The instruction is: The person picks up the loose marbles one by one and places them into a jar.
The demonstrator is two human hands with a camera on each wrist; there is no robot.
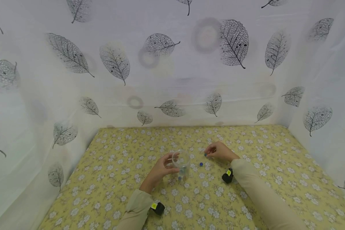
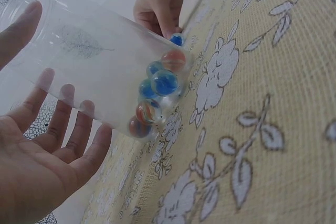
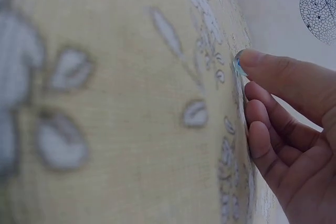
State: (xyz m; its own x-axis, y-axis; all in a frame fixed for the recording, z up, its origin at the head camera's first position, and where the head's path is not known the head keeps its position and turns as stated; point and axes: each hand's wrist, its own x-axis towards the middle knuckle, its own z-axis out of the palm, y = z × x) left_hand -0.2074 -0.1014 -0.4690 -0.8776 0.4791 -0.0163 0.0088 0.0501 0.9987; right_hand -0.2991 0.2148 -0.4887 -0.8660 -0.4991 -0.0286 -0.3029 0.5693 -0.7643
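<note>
My left hand (image 1: 162,167) holds a clear, see-through jar (image 1: 176,161), thumb on one side and fingers on the other. In the left wrist view, several marbles (image 2: 165,82), blue and orange-red striped, lie at the jar's bottom, which is close to the cloth. My right hand (image 1: 221,151) is down at the table to the right of the jar. Its thumb and fingertips pinch a clear blue marble (image 3: 240,64) at the cloth; the index finger is mostly hidden behind the thumb. Between the jar and the right hand lies a loose dark blue marble (image 1: 201,164).
A yellow cloth with white flowers (image 1: 118,185) covers the table. White curtains with grey leaf prints (image 1: 189,80) hang at the back and both sides. Each wrist carries a small black camera, one at the left cuff (image 1: 158,209) and one at the right (image 1: 227,176).
</note>
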